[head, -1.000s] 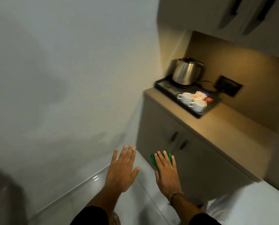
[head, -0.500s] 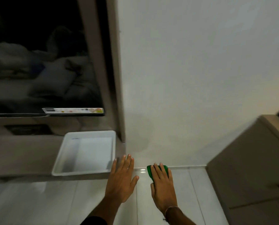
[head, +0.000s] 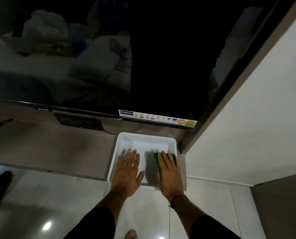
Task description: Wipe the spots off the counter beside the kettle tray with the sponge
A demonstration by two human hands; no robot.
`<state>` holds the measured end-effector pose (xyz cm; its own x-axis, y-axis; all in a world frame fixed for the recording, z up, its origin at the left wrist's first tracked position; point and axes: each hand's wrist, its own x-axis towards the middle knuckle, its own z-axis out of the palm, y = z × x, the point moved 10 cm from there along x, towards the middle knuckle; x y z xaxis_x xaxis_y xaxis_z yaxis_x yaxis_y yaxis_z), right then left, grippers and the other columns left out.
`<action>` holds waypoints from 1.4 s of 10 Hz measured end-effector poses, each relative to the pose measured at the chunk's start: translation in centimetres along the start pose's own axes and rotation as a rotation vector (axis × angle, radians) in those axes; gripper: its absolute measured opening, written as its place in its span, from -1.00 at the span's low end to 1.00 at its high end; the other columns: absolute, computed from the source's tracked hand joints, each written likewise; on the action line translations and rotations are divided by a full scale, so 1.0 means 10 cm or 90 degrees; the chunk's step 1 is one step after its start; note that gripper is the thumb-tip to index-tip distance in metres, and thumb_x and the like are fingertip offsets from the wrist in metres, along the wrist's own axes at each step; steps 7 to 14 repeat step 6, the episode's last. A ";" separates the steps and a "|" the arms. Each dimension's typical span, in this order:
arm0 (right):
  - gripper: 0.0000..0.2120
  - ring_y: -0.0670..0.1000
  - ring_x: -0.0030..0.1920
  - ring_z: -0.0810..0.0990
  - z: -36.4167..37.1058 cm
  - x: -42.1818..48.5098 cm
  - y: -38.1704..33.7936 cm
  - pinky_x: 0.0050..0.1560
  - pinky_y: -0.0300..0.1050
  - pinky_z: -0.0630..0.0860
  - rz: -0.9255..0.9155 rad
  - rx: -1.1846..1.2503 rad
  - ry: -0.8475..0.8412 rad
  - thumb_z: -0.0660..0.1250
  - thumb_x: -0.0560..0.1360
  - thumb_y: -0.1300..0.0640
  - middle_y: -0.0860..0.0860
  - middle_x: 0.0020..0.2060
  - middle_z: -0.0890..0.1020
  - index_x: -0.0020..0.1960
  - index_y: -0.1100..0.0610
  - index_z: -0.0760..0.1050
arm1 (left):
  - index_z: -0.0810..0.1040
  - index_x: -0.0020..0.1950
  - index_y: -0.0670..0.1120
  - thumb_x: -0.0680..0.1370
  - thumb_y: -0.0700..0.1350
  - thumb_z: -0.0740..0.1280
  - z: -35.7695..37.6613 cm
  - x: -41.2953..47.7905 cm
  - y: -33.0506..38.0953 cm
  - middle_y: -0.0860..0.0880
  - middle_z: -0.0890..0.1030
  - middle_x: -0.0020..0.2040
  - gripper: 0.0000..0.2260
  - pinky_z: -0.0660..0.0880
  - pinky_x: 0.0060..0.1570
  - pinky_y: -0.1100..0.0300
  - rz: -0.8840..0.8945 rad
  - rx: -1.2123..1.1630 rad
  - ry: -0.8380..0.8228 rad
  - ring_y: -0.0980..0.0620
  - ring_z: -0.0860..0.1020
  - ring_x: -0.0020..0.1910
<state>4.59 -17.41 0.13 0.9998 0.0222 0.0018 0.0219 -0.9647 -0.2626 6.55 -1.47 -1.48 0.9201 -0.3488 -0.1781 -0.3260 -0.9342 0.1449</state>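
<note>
Both hands are held out flat, palms down, over the white tray [head: 171, 142] on the tabletop [head: 54, 149]. The left hand [head: 126, 171] is spread wide, its grip empty. The green sponge [head: 156, 158] is pinned under the right hand [head: 169, 175], its dark green edge seen past the fingers [head: 162, 160].

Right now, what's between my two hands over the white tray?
In the head view, only bare white tray floor and shadow separate the left hand from the right hand, which covers the green sponge.
</note>
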 end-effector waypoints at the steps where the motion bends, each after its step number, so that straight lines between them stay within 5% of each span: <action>1: -0.30 0.18 0.65 0.07 0.17 0.17 0.05 0.62 0.26 -0.04 0.014 -0.026 -0.024 0.31 0.56 0.20 0.07 0.63 0.24 0.64 0.04 0.12 | -0.02 0.69 -0.10 0.63 0.30 -0.22 0.09 0.11 -0.11 -0.14 -0.10 0.70 -0.27 -0.11 0.63 -0.23 0.014 -0.010 0.001 -0.19 -0.20 0.66; 5: -0.29 0.19 0.66 -0.19 0.71 0.41 0.13 0.62 0.22 -0.18 0.033 -0.038 -0.152 0.17 0.67 0.00 0.05 0.69 -0.10 0.67 0.03 -0.16 | -0.19 0.69 -0.09 0.67 0.33 -0.05 0.36 0.27 -0.23 -0.12 -0.25 0.70 -0.25 -0.14 0.62 -0.24 0.034 -0.028 -0.041 -0.13 -0.34 0.64; 6: -0.24 0.20 0.66 -0.20 0.68 0.40 0.08 0.59 0.22 -0.20 0.013 -0.012 -0.157 0.18 0.63 -0.10 0.06 0.69 -0.11 0.67 0.04 -0.17 | -0.11 0.69 -0.12 0.63 0.34 -0.19 0.23 0.24 -0.17 -0.15 -0.17 0.71 -0.24 -0.07 0.62 -0.26 0.040 -0.013 -0.019 -0.18 -0.25 0.66; 14: -0.24 0.20 0.66 -0.20 0.68 0.40 0.08 0.59 0.22 -0.20 0.013 -0.012 -0.157 0.18 0.63 -0.10 0.06 0.69 -0.11 0.67 0.04 -0.17 | -0.11 0.69 -0.12 0.63 0.34 -0.19 0.23 0.24 -0.17 -0.15 -0.17 0.71 -0.24 -0.07 0.62 -0.26 0.040 -0.013 -0.019 -0.18 -0.25 0.66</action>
